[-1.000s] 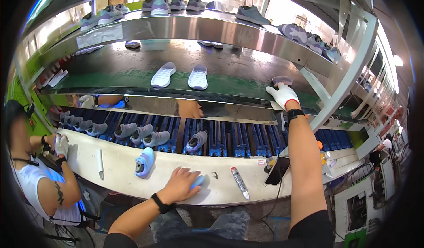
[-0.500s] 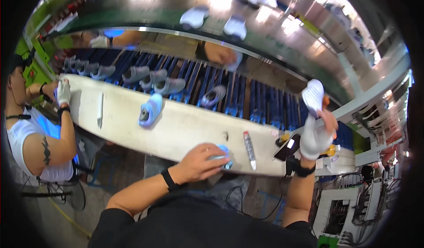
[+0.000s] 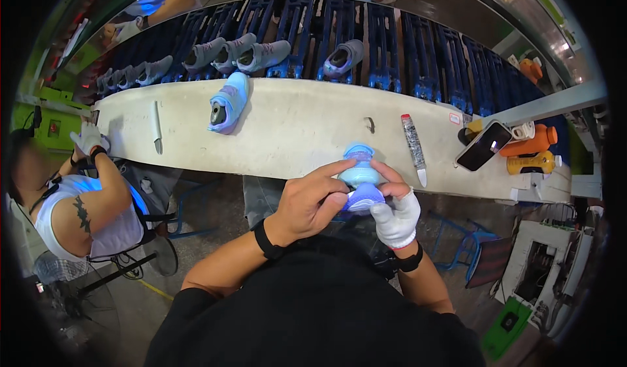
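A small light-blue shoe (image 3: 361, 179) is held over the near edge of the white workbench (image 3: 294, 132), close to my body. My bare left hand (image 3: 310, 200), with a black wristband, grips its left side with the index finger stretched along the top. The other side is gripped by my right hand (image 3: 396, 211) in a white glove. Another light-blue shoe (image 3: 227, 103) lies on its side on the bench to the left.
A marker-like tube (image 3: 413, 145), a dark phone (image 3: 483, 146) and orange bottles (image 3: 535, 151) sit on the bench at right. Grey shoes (image 3: 261, 54) ride blue conveyor racks behind. A seated person (image 3: 85, 190) with white gloves works at left; a knife-like tool (image 3: 157, 128) lies near them.
My right hand came down from the upper shelf with a shoe and joined my left hand at the bench edge. Both hands now hold the blue shoe; my view tilted downward.
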`<state>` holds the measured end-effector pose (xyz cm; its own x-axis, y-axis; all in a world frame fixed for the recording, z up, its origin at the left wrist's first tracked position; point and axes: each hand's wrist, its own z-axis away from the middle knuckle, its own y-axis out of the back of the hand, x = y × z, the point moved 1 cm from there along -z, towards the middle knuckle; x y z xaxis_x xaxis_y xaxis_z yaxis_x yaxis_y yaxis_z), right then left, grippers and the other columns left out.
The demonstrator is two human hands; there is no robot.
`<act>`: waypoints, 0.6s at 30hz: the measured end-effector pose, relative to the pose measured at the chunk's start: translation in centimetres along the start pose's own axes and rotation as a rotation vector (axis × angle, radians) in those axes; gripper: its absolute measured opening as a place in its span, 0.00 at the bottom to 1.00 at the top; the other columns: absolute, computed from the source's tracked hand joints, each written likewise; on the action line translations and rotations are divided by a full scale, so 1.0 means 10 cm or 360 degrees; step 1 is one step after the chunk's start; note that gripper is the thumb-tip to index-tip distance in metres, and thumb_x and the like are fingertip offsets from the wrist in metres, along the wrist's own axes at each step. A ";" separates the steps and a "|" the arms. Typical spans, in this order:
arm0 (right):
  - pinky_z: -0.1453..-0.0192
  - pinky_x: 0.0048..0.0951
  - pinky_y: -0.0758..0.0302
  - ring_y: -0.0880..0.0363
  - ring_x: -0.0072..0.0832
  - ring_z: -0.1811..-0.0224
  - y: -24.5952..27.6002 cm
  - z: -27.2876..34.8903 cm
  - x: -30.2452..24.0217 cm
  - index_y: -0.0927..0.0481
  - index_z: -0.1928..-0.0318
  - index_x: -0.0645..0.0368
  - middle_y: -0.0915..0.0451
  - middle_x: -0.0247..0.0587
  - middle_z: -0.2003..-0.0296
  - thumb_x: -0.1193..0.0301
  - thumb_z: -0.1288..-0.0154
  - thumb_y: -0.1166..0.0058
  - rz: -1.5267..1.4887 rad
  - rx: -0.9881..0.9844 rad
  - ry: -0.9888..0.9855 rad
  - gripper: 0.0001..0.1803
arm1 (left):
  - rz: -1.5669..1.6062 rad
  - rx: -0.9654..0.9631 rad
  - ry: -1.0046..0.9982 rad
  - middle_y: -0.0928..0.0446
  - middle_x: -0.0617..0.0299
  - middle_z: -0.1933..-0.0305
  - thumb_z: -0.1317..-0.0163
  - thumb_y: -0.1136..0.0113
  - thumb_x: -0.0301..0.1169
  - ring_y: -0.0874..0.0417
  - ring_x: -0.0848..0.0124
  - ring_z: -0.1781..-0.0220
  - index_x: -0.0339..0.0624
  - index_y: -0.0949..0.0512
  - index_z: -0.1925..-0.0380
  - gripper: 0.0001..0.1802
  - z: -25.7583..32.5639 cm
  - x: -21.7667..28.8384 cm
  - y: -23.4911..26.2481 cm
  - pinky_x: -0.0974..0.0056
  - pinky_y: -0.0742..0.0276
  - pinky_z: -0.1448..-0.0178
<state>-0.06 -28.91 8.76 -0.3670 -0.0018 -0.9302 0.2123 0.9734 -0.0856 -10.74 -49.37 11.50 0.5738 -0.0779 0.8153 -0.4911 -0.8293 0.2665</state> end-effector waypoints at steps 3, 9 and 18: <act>0.30 0.38 0.19 0.16 0.40 0.32 0.03 0.00 0.07 0.22 0.50 0.59 0.21 0.65 0.26 0.70 0.27 0.24 0.0226 -0.0016 0.0102 0.17 | -0.0059 0.0003 -0.0101 0.11 0.39 0.37 0.33 0.20 0.32 0.04 0.58 0.60 0.36 0.17 0.63 0.13 -0.03 -0.04 -0.01 0.62 0.10 0.57; 0.33 0.42 0.16 0.11 0.43 0.36 0.11 -0.03 0.12 0.24 0.48 0.58 0.19 0.65 0.29 0.77 0.31 0.22 0.0208 -0.0101 0.0108 0.21 | -0.0227 -0.0057 -0.0061 0.10 0.41 0.39 0.36 0.17 0.37 0.04 0.57 0.59 0.38 0.18 0.64 0.18 -0.02 -0.05 0.00 0.63 0.10 0.59; 0.37 0.44 0.13 0.10 0.45 0.36 0.13 -0.06 0.23 0.24 0.50 0.57 0.14 0.63 0.34 0.80 0.33 0.22 0.0087 -0.0051 0.0181 0.21 | -0.0164 0.0038 -0.0087 0.08 0.43 0.44 0.35 0.17 0.34 0.04 0.59 0.61 0.39 0.21 0.64 0.18 -0.03 -0.09 -0.05 0.64 0.12 0.61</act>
<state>-1.15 -27.54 6.72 -0.4561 0.0758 -0.8867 0.2063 0.9782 -0.0225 -11.21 -48.69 10.80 0.6557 -0.0214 0.7547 -0.4123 -0.8475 0.3342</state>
